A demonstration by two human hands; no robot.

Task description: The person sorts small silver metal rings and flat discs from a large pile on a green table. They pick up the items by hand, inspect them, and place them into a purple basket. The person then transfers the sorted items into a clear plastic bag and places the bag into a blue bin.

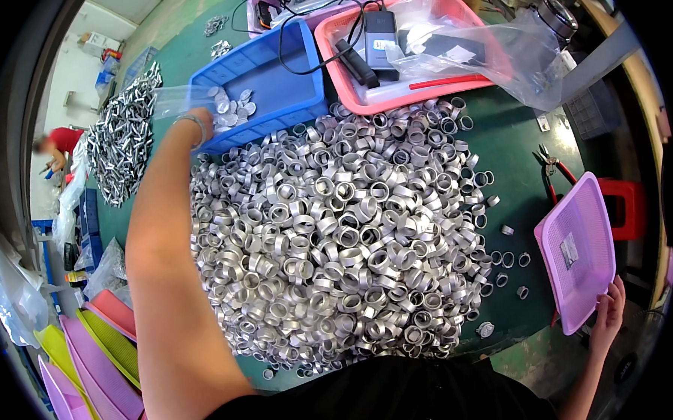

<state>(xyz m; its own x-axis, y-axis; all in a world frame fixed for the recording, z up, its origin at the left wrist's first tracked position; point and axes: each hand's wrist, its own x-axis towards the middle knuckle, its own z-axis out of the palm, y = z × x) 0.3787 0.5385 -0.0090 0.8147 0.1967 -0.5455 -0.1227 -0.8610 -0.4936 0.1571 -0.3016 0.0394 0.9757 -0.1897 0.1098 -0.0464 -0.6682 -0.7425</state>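
Note:
My left arm stretches forward across the left side of the table. My left hand (203, 124) is at the near left corner of a blue plastic bin (286, 81), beside the round silvery metal discs (234, 108) inside it. Its fingers are hardly visible, and a clear plastic bag (178, 101) lies just beyond it. At the table's right edge my right hand (611, 307) grips the rim of a tilted purple plastic basket (589, 236), which has a white label inside. Between my arms spreads a big heap of silvery metal rings (338, 240).
Slim metal pieces (123, 137) are heaped at the left. A pink basket (330, 53) with a power bank and plastic bags stands at the back. Pliers (551, 167) lie near a red stool (625, 209). Coloured baskets (95, 363) are stacked lower left; another person (63, 143) works farther off.

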